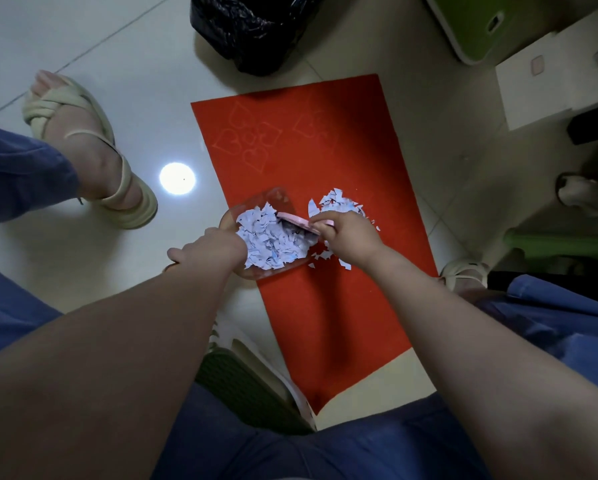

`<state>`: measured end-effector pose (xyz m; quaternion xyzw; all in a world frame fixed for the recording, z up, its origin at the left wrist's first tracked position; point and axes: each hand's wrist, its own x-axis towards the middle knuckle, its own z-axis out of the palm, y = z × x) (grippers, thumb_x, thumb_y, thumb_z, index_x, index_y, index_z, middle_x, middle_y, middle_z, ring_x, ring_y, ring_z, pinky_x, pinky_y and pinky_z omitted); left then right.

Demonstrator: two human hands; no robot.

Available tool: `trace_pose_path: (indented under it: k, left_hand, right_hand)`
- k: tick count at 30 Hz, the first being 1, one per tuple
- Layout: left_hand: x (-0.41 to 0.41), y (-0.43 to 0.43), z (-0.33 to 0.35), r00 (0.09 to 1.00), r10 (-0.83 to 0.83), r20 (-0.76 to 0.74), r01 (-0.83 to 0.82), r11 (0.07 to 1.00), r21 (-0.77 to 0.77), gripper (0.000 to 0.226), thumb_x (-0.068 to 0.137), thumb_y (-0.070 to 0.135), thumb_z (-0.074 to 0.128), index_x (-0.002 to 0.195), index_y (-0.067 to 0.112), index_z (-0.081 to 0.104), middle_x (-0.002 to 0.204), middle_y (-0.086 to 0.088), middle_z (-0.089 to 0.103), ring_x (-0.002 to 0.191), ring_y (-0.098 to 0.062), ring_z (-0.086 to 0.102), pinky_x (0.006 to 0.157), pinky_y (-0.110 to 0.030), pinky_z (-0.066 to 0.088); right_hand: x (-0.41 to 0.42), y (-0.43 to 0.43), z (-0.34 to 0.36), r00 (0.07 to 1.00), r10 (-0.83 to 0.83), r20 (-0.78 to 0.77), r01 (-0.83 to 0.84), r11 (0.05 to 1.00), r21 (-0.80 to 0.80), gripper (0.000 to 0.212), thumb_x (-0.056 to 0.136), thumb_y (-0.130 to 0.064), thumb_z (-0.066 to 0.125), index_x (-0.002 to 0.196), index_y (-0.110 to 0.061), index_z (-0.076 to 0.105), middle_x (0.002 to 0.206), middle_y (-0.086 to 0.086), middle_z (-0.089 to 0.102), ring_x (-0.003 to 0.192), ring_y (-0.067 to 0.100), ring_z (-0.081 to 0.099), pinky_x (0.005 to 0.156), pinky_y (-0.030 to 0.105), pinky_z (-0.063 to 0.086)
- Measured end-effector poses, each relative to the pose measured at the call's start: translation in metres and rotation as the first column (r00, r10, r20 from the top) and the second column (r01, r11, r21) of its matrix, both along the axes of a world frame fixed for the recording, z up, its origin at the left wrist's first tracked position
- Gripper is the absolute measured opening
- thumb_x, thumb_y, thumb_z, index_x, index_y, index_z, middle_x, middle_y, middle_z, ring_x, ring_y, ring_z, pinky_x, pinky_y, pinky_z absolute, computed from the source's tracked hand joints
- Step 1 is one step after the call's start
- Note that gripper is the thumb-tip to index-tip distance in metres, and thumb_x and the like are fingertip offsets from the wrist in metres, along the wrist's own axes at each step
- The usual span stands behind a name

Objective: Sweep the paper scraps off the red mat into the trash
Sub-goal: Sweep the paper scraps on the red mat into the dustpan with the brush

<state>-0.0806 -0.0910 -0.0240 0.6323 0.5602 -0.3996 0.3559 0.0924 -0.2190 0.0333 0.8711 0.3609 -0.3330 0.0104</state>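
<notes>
The left hand point(218, 245) has its grip clenched on the near-left edge of one clear dustpan point(277, 196). The pan sits at the left edge of the one red mat point(325, 323) and holds one heap of paper scraps point(273, 239). One pink brush point(295, 218) reaches over the pan, grasped in the right hand point(351, 239). A second heap point(339, 202) lies on the mat just beyond that hand. One black trash bag point(252, 26) stands past the mat's far end.

A cream sandal point(93, 150) and a white box point(539, 88) rest on the pale tile floor point(134, 46).
</notes>
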Motion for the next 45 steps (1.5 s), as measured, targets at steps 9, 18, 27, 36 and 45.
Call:
trace_pose_path:
  k: [9, 18, 27, 36, 45]
  left_hand:
    - [0.004, -0.003, 0.028, 0.994, -0.104, 0.024, 0.098, 0.978, 0.186, 0.028, 0.092, 0.020, 0.043, 0.119, 0.020, 0.047, 0.085, -0.004, 0.045, 0.120, -0.031, 0.047, 0.106, -0.037, 0.020]
    - [0.007, -0.004, 0.018, 0.991, -0.135, -0.022, 0.136, 0.975, 0.174, 0.032, 0.088, 0.035, 0.055, 0.115, 0.019, 0.046, 0.104, -0.007, 0.056, 0.120, -0.027, 0.049, 0.105, -0.042, 0.019]
    - [0.022, -0.014, 0.016, 0.989, -0.142, 0.027, 0.137, 0.980, 0.146, 0.033, 0.088, 0.033, 0.056, 0.118, 0.020, 0.048, 0.095, -0.004, 0.051, 0.116, -0.028, 0.051, 0.106, -0.043, 0.019]
    - [0.027, -0.016, 0.021, 0.982, -0.186, 0.018, 0.179, 0.965, 0.192, 0.035, 0.087, 0.023, 0.052, 0.121, 0.018, 0.048, 0.115, -0.008, 0.061, 0.120, -0.028, 0.050, 0.109, -0.040, 0.018]
    - [0.021, -0.016, 0.015, 0.977, -0.213, 0.011, 0.207, 0.958, 0.198, 0.037, 0.085, 0.035, 0.061, 0.116, 0.019, 0.049, 0.105, -0.003, 0.061, 0.115, -0.027, 0.053, 0.103, -0.043, 0.019]
  right_hand:
    - [0.004, -0.014, 0.011, 0.945, -0.204, 0.255, 0.201, 0.979, 0.037, 0.034, 0.098, -0.036, 0.039, 0.109, -0.020, 0.066, 0.096, 0.011, 0.071, 0.094, 0.033, 0.063, 0.074, 0.033, 0.045]
    - [-0.022, -0.015, -0.004, 0.924, -0.374, 0.083, 0.373, 0.927, 0.037, 0.031, 0.099, -0.031, 0.042, 0.115, -0.019, 0.066, 0.106, 0.014, 0.070, 0.104, 0.031, 0.061, 0.077, 0.030, 0.041]
    - [-0.018, -0.033, 0.008, 0.935, -0.332, 0.126, 0.317, 0.940, 0.126, 0.029, 0.099, -0.035, 0.043, 0.114, -0.024, 0.065, 0.099, 0.011, 0.072, 0.098, 0.030, 0.063, 0.076, 0.032, 0.045]
    - [-0.014, -0.071, 0.014, 0.808, -0.543, 0.227, 0.524, 0.840, 0.143, 0.034, 0.099, -0.032, 0.037, 0.116, -0.019, 0.064, 0.104, 0.016, 0.069, 0.102, 0.036, 0.061, 0.074, 0.033, 0.040]
    - [-0.020, -0.063, 0.004, 0.834, -0.547, 0.075, 0.544, 0.837, 0.055, 0.033, 0.100, -0.035, 0.040, 0.115, -0.019, 0.064, 0.110, 0.014, 0.068, 0.106, 0.034, 0.060, 0.077, 0.032, 0.041]
